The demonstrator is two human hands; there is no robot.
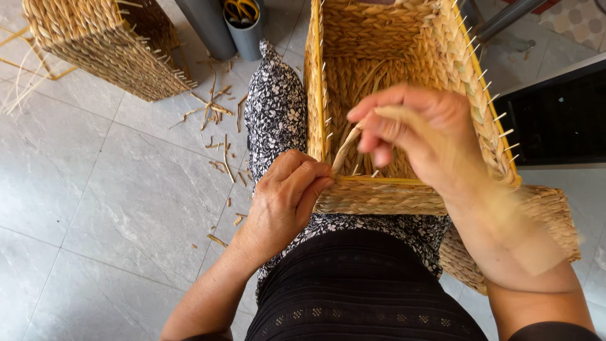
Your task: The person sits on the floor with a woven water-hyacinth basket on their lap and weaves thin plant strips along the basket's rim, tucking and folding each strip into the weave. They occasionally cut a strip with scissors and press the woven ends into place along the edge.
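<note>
My left hand (284, 196) pinches the near rim of the woven basket (404, 57) at frame centre. My right hand (416, 136), fingers closed, holds a flat straw strand (346, 150) just above that rim.

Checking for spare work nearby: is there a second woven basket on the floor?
Yes, a second woven basket lies on the grey tiled floor at upper left.

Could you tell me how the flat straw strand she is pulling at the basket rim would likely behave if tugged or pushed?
The strand bends sharply between the right hand and the basket rim, so it is probably floppy, not stiff. It looks thin and dry, like the snapped bits on the floor, so a hard tug might break it. The left hand pins it down, which suggests it slips loose easily.
</note>
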